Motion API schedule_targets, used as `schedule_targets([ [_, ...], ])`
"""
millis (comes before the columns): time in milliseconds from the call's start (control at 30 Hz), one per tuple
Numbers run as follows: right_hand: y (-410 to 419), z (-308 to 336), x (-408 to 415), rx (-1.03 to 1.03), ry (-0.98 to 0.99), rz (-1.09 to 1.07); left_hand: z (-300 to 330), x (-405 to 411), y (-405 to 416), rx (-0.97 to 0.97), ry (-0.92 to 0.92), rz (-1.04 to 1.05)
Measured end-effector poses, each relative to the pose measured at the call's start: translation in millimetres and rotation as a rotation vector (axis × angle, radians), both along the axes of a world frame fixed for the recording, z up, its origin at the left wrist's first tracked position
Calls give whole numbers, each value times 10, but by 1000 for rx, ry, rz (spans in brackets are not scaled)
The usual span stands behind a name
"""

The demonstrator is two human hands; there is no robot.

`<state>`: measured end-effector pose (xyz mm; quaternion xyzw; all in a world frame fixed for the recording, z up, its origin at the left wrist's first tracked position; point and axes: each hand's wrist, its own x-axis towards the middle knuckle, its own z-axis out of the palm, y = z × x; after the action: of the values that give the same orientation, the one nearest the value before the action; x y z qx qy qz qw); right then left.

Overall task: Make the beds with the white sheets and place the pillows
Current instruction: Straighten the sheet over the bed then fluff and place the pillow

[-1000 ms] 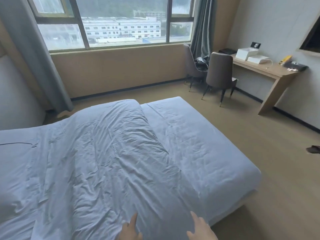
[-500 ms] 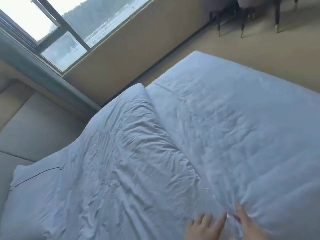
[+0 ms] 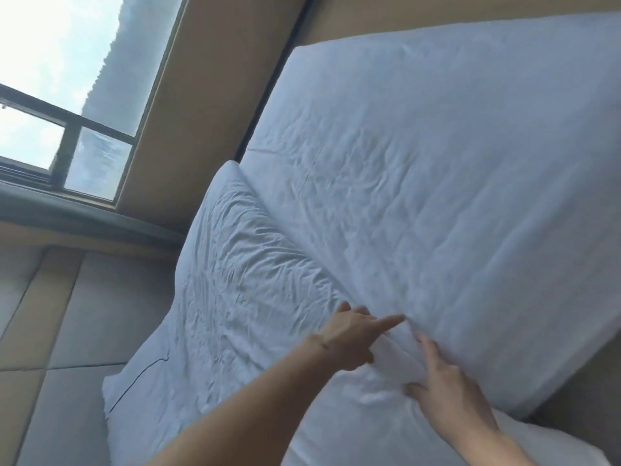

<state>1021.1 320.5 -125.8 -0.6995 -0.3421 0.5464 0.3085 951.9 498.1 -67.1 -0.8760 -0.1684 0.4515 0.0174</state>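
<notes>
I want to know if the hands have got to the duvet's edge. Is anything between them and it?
Nothing visible. Both the left hand and the right hand already touch the duvet where its edge meets the sheet, fabric bunched between them.
</notes>
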Motion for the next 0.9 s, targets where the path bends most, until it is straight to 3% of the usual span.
schedule_targets([
  [100, -183, -154, -17, 36, -29, -18, 0, 69, 17, 66, 25, 19],
  [233, -362, -220, 3, 25, 2, -25, 89, 198, -159, -11, 26, 163],
  [400, -741, -208, -45, -56, 63, -133, -34, 168, -489, -59, -89, 60],
  [533, -722, -314, -74, -18, -51, -180, -247, 25, -445, -5, -183, 48],
  [633, -739, -415, -250, 25, -199, -79, -318, -233, -455, 40, -393, -5],
  [733, -786, -412, -406, 123, -386, -90, -316, -659, -851, 273, -576, 419],
  [800, -693, -213, -531, 281, -495, 4, -308, -1115, -1192, 290, -588, 756],
  [900, -497, 22, -809, 485, -596, 172, -263, -1792, -1557, 322, -633, 913],
])
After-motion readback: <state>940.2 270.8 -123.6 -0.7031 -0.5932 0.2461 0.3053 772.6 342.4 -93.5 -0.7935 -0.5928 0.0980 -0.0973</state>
